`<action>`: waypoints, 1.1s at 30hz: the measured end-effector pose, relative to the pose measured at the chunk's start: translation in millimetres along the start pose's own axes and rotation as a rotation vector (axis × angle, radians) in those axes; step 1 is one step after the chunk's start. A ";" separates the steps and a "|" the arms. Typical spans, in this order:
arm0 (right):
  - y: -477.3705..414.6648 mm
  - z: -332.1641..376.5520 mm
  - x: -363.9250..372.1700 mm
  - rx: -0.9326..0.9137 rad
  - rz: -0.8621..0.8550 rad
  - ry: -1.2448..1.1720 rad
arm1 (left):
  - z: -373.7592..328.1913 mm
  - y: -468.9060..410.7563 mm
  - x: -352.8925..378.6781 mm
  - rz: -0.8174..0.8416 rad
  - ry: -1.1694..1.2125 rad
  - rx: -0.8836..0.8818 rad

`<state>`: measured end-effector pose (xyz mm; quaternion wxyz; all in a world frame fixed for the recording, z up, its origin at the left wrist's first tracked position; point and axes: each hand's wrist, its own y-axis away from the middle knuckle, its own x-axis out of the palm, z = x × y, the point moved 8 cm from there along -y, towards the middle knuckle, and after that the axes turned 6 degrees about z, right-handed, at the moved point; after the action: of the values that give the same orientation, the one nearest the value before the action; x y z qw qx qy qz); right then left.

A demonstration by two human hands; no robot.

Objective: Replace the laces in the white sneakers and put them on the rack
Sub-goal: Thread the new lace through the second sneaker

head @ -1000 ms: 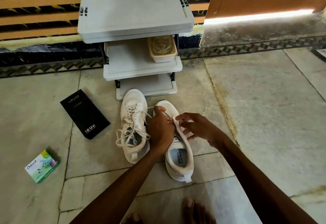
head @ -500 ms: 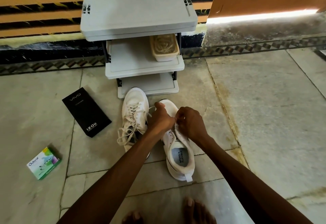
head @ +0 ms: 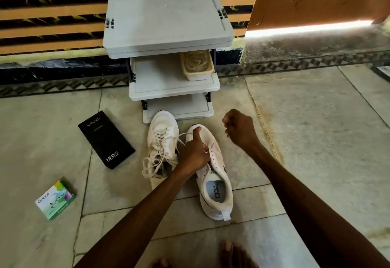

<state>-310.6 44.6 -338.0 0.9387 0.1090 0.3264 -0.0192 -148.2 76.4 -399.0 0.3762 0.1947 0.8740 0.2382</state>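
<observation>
The near sneaker (head: 217,183) lies on the floor tiles (head: 316,141) straight ahead of the person, heel toward them and toe toward twelve o'clock, so that its eyelet rows face up for threading. Most of the eyelets that show look bare. The left hand (head: 194,155) clamps over the throat of the shoe, with the fingers curled into the lacing area and the thumb laid forward along the toe. This looks like a bracing grip to keep the shoe from sliding under a pull.

The right hand (head: 240,130) hangs raised at about one o'clock from the shoe, with the fingers curled into a fist. Whether it pinches a lace end I cannot tell. A white lace (head: 183,135) runs from under the left thumb toward nine o'clock.

There the second sneaker (head: 161,136) lies just beside the first, laced but with its ends loose. It is probably waiting its turn.

The grey rack (head: 168,18) stands at twelve o'clock, and the second sneaker's toe reaches its bottom shelf. A tub of cords (head: 197,65) sits on the middle shelf. A black vivo box (head: 106,140) lies at nine o'clock, and a green Odonil box (head: 56,200) at eight.
</observation>
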 end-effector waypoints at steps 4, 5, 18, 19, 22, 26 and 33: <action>5.9 -11.2 19.6 0.123 0.262 -0.022 | -0.8 -0.3 -1.8 -0.013 0.021 0.008; 11.3 -15.4 31.2 0.130 0.313 0.026 | -1.6 1.2 -3.1 -0.007 0.026 0.009; 22.5 38.9 -25.1 -0.180 -0.247 -0.308 | -19.1 10.0 -5.4 -0.071 -0.214 0.147; 23.8 45.5 -29.4 -0.172 -0.208 -0.577 | -21.6 12.0 -5.6 -0.064 -0.230 0.147; 31.0 39.8 -6.9 -0.057 -0.033 -0.779 | -32.1 21.3 -3.8 -0.074 -0.383 0.173; 35.1 -8.9 33.5 -0.020 0.104 -0.028 | -60.1 34.9 -15.4 -0.219 -0.603 0.347; 41.0 -17.9 53.5 -0.061 0.163 0.444 | -75.6 24.8 -77.2 -0.182 0.330 0.452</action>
<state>-275.1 90.4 -376.8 0.8452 0.1083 0.5154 0.0911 -151.4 36.0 -295.8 0.1962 0.1528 0.9681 0.0312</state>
